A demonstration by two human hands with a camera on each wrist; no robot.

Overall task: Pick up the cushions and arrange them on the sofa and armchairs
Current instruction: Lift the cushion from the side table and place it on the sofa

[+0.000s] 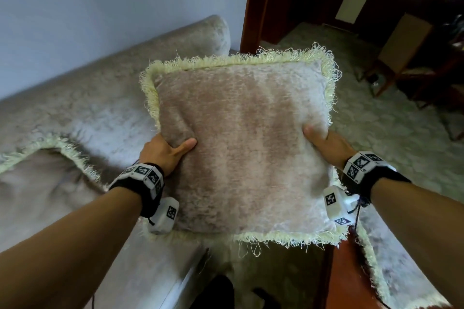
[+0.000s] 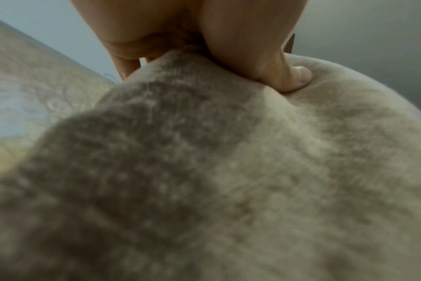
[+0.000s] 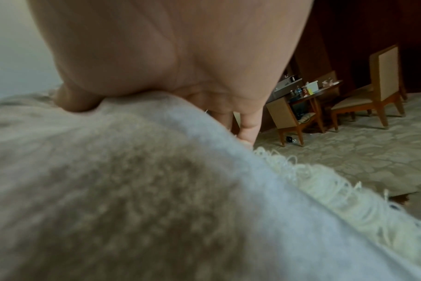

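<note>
A square beige velvet cushion (image 1: 241, 138) with pale yellow fringe is held up in the air in front of me, above the sofa's end. My left hand (image 1: 167, 152) grips its left edge, thumb pressed into the top face. My right hand (image 1: 324, 143) grips its right edge the same way. In the left wrist view the cushion (image 2: 228, 180) fills the frame under my left hand (image 2: 264, 57). The right wrist view shows the cushion (image 3: 132, 190) dented by my right hand (image 3: 168, 76). A second fringed cushion (image 1: 45, 183) lies on the sofa at lower left.
The grey-beige sofa (image 1: 88, 93) runs along the pale wall on the left. Another fringed cushion (image 1: 401, 258) lies at the lower right. A dark wooden door frame (image 1: 256, 2) stands ahead. Wooden chairs (image 3: 377, 91) and a cluttered table (image 3: 312, 89) stand on patterned carpet (image 1: 376, 120) to the right.
</note>
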